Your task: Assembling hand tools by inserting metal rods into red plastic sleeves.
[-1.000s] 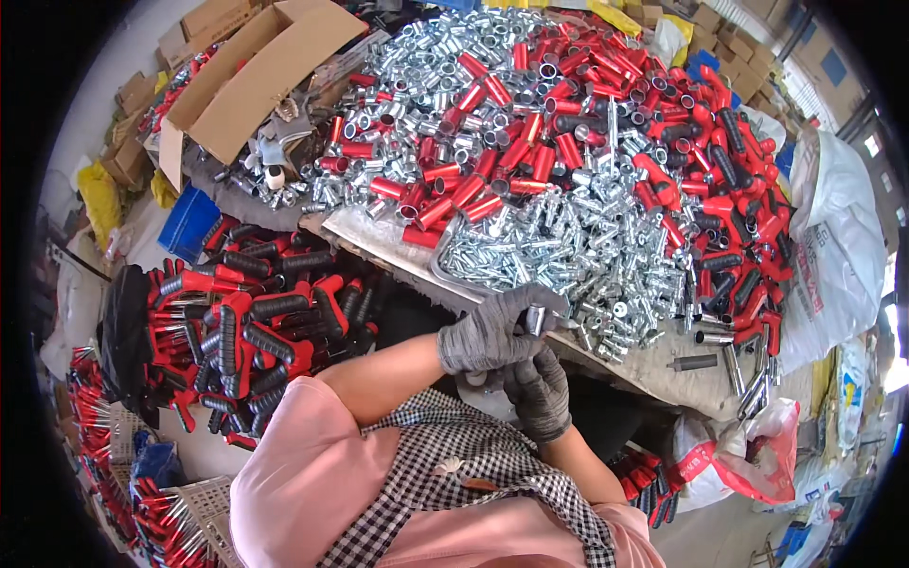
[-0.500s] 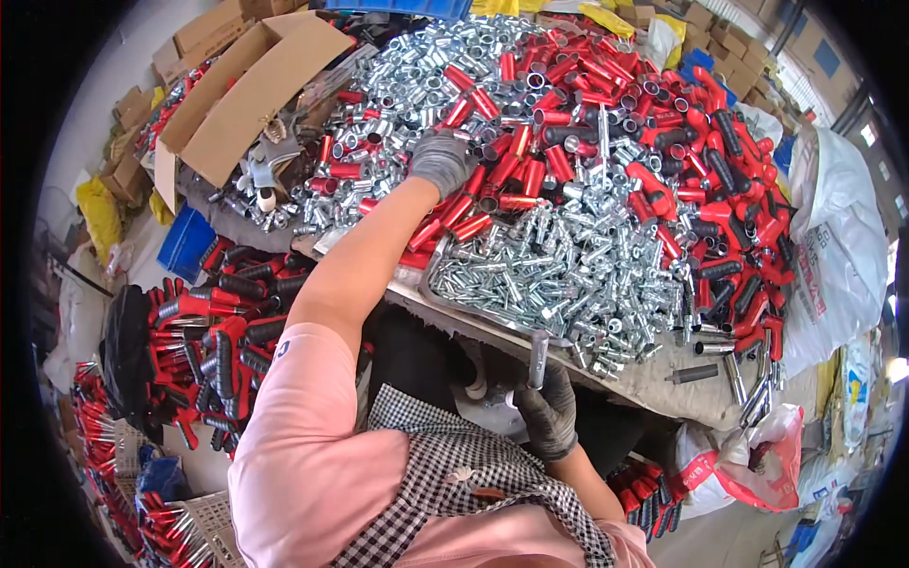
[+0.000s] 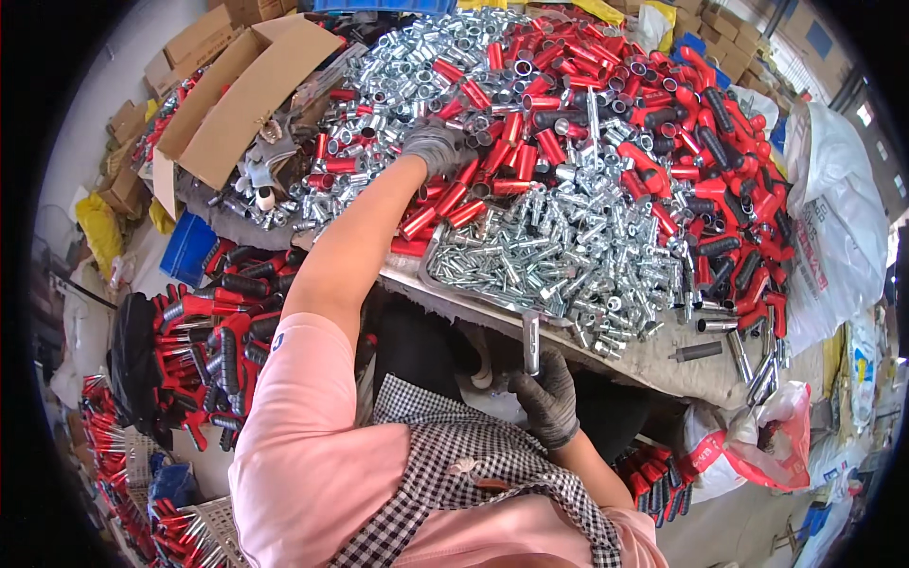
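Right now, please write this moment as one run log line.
left hand: at red tubes, grip hidden | right hand: holds silver tube by one end | tabletop: loose silver fittings

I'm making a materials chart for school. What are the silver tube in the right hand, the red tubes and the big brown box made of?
Silver tube: probably metal, smooth and shiny, since it shows bright highlights.
Red tubes: perhaps coated metal, glossy, with silvery-looking rims on some; plastic is possible.
Brown box: almost surely cardboard, matte, judging by its stiff, plain flap.
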Available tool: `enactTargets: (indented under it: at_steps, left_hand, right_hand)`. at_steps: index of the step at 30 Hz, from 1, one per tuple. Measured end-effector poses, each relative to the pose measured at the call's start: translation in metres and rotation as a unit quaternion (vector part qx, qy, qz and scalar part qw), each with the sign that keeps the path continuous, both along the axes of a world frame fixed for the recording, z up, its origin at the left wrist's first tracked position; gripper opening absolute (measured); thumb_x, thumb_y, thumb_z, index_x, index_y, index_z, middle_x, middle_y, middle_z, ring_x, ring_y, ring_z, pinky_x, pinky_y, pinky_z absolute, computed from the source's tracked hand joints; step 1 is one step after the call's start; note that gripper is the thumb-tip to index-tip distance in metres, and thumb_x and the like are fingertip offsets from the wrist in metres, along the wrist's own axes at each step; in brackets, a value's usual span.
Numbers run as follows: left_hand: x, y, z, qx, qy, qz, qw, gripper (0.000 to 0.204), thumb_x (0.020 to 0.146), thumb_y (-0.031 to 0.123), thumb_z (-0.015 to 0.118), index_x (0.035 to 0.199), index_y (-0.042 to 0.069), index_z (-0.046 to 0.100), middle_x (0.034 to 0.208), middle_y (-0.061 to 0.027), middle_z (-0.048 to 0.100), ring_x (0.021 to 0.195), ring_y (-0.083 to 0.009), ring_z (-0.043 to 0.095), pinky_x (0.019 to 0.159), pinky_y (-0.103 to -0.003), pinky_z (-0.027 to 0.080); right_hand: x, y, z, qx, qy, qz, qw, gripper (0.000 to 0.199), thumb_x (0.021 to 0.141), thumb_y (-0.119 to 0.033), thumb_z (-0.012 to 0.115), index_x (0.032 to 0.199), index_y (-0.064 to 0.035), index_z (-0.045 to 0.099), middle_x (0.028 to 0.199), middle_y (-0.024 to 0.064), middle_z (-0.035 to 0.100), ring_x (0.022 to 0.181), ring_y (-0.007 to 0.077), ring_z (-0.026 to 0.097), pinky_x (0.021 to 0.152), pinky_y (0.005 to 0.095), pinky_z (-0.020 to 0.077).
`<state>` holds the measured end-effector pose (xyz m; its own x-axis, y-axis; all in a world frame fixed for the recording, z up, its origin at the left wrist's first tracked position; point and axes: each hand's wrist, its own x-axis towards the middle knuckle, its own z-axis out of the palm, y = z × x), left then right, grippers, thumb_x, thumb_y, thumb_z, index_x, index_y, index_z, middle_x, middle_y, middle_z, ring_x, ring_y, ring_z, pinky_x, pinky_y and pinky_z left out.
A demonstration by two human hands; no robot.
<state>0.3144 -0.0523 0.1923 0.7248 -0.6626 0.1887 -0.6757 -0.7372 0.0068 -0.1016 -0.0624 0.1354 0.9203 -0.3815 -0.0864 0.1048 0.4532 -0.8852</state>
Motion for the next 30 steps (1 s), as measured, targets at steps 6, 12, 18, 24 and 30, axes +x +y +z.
enactTargets:
  at_steps: [6, 12, 18, 24, 30]
  left_hand:
    - [0.002, -0.005, -0.015, 0.031, -0.041, -0.066, 0.997, 0.034, 0.076, 0.046, 0.06, 0.095, 0.02, 0.072, 0.103, -0.0064, 0.067, 0.102, -0.025, 0.06, 0.1, -0.042, 0.037]
    - [0.0, 0.016, -0.015, -0.253, -0.032, -0.029, 0.967, 0.032, 0.079, 0.036, 0.062, 0.087, 0.006, 0.071, 0.086, -0.0171, 0.066, 0.081, -0.0368, 0.063, 0.077, -0.044, 0.049]
    - [-0.115, 0.091, 0.044, -0.583, 0.421, -0.178, 0.672, 0.03, 0.087, 0.014, 0.063, 0.113, 0.0, 0.056, 0.075, -0.0056, 0.062, 0.064, -0.0119, 0.059, 0.057, -0.024, 0.048]
    - [-0.234, 0.116, 0.012, -0.278, 0.392, -0.39, 0.785, 0.026, 0.075, 0.019, 0.077, 0.095, 0.008, 0.066, 0.084, -0.0048, 0.066, 0.075, -0.0164, 0.063, 0.071, -0.031, 0.05]
    - [-0.255, 0.098, 0.013, -0.29, 0.39, -0.466, 0.739, 0.025, 0.074, 0.017, 0.076, 0.094, 0.007, 0.064, 0.085, -0.0062, 0.062, 0.076, -0.0213, 0.06, 0.072, -0.034, 0.047]
  right_hand:
    - [-0.014, 0.008, -0.002, -0.041, 0.003, -0.027, 0.999, 0.034, 0.087, -0.024, 0.067, 0.11, -0.0032, 0.053, 0.09, 0.0048, 0.063, 0.076, 0.0116, 0.058, 0.07, 0.0247, 0.0472]
    - [-0.02, 0.008, -0.001, -0.049, -0.041, -0.07, 0.996, 0.04, 0.092, -0.029, 0.061, 0.122, -0.0031, 0.053, 0.09, 0.0015, 0.062, 0.081, 0.0094, 0.056, 0.076, 0.0251, 0.0453]
    - [-0.025, -0.008, -0.005, -0.177, -0.001, -0.098, 0.979, 0.038, 0.094, -0.025, 0.057, 0.123, -0.0015, 0.053, 0.089, 0.0003, 0.062, 0.078, 0.0081, 0.056, 0.067, 0.0231, 0.0445]
    - [-0.007, -0.008, 0.003, -0.224, -0.092, -0.013, 0.97, 0.052, 0.09, -0.028, 0.062, 0.129, 0.0031, 0.047, 0.105, 0.0118, 0.062, 0.091, 0.0146, 0.06, 0.078, 0.0281, 0.0481]
    - [-0.004, -0.011, -0.009, -0.198, -0.108, 0.009, 0.974, 0.074, 0.084, -0.036, 0.07, 0.139, 0.0002, 0.036, 0.124, 0.0115, 0.055, 0.115, 0.0215, 0.051, 0.097, 0.0353, 0.0404]
